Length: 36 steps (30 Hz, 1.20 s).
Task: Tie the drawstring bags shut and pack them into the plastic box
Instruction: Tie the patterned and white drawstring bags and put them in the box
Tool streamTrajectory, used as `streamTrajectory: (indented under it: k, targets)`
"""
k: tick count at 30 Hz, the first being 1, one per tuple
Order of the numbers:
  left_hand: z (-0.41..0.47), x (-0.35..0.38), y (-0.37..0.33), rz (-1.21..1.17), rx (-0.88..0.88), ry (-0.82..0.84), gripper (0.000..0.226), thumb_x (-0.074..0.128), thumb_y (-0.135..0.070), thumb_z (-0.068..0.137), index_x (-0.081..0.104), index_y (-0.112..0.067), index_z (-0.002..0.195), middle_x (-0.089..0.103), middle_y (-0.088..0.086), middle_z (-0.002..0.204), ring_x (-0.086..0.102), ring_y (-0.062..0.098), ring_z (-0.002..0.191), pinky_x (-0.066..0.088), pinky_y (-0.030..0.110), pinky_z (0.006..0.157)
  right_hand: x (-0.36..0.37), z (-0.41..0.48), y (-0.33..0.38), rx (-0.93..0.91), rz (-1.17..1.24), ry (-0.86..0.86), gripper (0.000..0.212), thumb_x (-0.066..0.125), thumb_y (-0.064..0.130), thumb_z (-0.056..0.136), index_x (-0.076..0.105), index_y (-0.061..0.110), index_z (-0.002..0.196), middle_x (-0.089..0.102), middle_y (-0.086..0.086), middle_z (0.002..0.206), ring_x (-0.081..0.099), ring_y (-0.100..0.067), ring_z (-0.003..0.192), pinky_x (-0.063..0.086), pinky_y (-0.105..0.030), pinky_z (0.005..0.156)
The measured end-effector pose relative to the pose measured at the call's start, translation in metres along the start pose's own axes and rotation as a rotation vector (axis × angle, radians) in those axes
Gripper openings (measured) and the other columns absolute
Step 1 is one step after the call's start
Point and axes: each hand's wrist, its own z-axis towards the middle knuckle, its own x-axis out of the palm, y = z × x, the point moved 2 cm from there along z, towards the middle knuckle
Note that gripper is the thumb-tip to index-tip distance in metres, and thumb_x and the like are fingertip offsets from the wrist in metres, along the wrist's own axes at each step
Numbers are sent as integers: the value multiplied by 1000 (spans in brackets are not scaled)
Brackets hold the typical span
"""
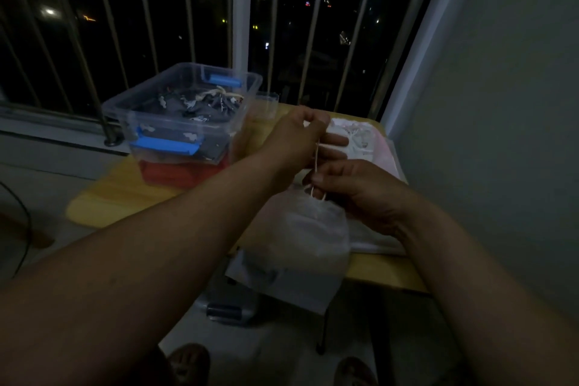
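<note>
Head view: left grip (pixel 297 135) pinches the cord (pixel 316 157) taut above; right grip (pixel 357 188) pinches it at the mouth of the white bag (pixel 310 235), at the near edge of the counter (pixel 376 269). Likely risk: the thin cord slips before knotting, and the bag drops floorward.

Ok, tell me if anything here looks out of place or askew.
Nothing spilled or damaged. The white fabric drawstring bag, whose cord the left hand and right hand pinch, hangs past the near edge of the yellow table. The clear plastic box with blue latches looks level.
</note>
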Motion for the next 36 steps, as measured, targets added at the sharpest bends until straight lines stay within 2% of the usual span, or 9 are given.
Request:
streamTrajectory:
  k: [3,5,10,14,18,24,27,30,36]
  targets:
    - [-10,-1,7,424,-32,37,50,47,-49,106,39,-21,146,70,2,110,71,22,93,58,34,75,-7,-2,1,17,-6,-96,19,60,11,101,74,2,92,78,-2,94,74,-13,89,60,-27,77]
    - [-20,-1,15,662,27,77,57,46,-48,106,29,-23,155,66,5,123,65,19,104,49,27,75,-10,-5,0,17,-24,-159,17,59,9,101,76,5,100,79,-8,94,74,-19,88,62,-32,78]
    - [-33,0,21,970,148,207,31,43,-35,107,50,-19,133,68,6,116,63,20,100,46,32,74,-11,0,-9,-42,-63,-134,17,60,8,100,77,5,99,78,-13,95,76,-27,91,63,-31,78]
    - [-32,-8,23,1075,211,228,21,46,-35,104,54,-20,118,66,1,104,60,19,88,41,34,68,-13,6,-11,-66,-105,-117,23,66,15,98,77,18,78,75,-5,82,70,-18,77,53,-27,69]
    - [-29,-17,32,1218,181,212,26,42,-43,104,47,-26,122,61,-3,92,62,24,84,51,41,74,-8,11,-15,-90,-128,-131,22,67,24,99,78,18,81,76,-12,89,72,-29,87,55,-44,85]
    - [-19,-20,28,1335,214,193,13,44,-43,106,46,-32,113,66,0,96,62,22,82,54,44,75,-13,11,-16,-74,-121,-231,21,68,28,99,76,22,80,77,-3,83,70,-21,80,54,-42,80]
    - [-13,-18,20,1426,341,144,15,43,-46,106,48,-32,105,65,-2,94,62,19,80,54,41,70,-17,7,-13,-84,-153,-284,22,65,31,99,75,22,82,77,6,82,71,-9,77,55,-32,77]
    - [-7,-17,11,1359,333,157,15,45,-45,106,52,-32,107,68,-3,95,64,18,81,55,41,71,-18,4,-9,-79,-162,-312,21,65,32,99,74,20,85,76,11,80,69,-3,73,50,-18,67]
    - [-14,-27,14,1161,232,193,11,54,-40,103,63,-35,103,60,-15,92,60,6,88,53,32,77,-5,2,-6,-44,-131,-347,21,68,32,97,77,20,83,76,6,84,70,-6,80,53,-25,77]
